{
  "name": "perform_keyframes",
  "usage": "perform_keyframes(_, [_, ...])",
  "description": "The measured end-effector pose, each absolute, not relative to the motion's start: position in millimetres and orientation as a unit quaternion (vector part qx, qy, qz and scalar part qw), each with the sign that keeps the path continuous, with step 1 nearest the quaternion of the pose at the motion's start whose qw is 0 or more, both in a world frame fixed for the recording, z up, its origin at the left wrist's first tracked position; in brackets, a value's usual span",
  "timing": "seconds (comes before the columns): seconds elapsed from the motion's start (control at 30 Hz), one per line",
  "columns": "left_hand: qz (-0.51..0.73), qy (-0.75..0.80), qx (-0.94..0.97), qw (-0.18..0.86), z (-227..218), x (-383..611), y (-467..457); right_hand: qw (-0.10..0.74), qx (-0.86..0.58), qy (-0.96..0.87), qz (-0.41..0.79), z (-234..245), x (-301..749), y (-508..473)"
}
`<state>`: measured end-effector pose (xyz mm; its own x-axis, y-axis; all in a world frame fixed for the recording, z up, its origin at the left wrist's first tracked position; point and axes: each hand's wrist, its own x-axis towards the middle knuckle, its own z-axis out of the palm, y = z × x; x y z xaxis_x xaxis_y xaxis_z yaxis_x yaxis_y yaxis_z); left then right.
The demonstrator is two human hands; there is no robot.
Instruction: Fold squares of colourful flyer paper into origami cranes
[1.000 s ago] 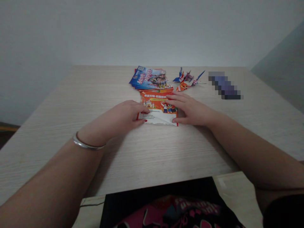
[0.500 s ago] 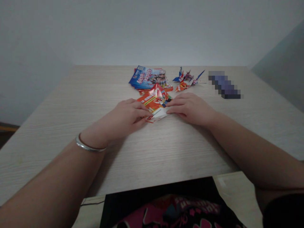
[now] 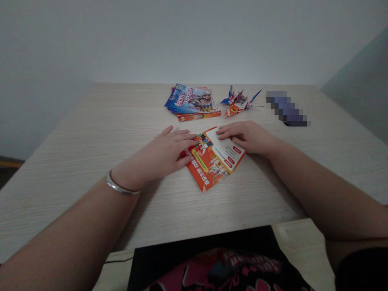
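An orange, red and white printed sheet of paper (image 3: 209,163) lies at an angle on the table, one corner pointing toward me. My left hand (image 3: 169,151) rests on its left corner with the fingers stretched out and a little apart. On the upper right edge, the fingertips of my right hand (image 3: 247,136) lie over the white part, the fingers extended and slightly bent. Neither hand grips the paper. The fingers cover the sheet's left corner and part of its right edge.
Beyond my hands lies a fanned stack of blue and orange leaflets (image 3: 194,101). To its right are folded paper cranes (image 3: 238,105), then a blurred-out dark bluish object (image 3: 287,109). The pale wooden table (image 3: 121,121) meets a wall at the back.
The paper has turned and come nearer to me, now showing a larger flat face with a corner toward me. My left fingers have spread out; both hands stay beside it.
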<state>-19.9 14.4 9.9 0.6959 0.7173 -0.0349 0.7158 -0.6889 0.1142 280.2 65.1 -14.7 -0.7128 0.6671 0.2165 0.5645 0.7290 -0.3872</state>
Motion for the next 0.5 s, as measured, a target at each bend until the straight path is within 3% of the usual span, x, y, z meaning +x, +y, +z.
perform_keyframes(0.1, [-0.007, 0.398, 0.916, 0.049, 14, -17, 11, 0.187, -0.353, -0.896, 0.192, -14, 286, 67])
perform_keyframes(0.2, [-0.024, 0.403, 0.914, 0.036, 15, -16, 8, 0.149, -0.355, -0.901, 0.201, -15, 290, 68])
perform_keyframes(0.5, [-0.019, 0.358, 0.933, 0.022, 9, -24, 14, 0.148, -0.369, -0.912, 0.098, -21, 272, 65])
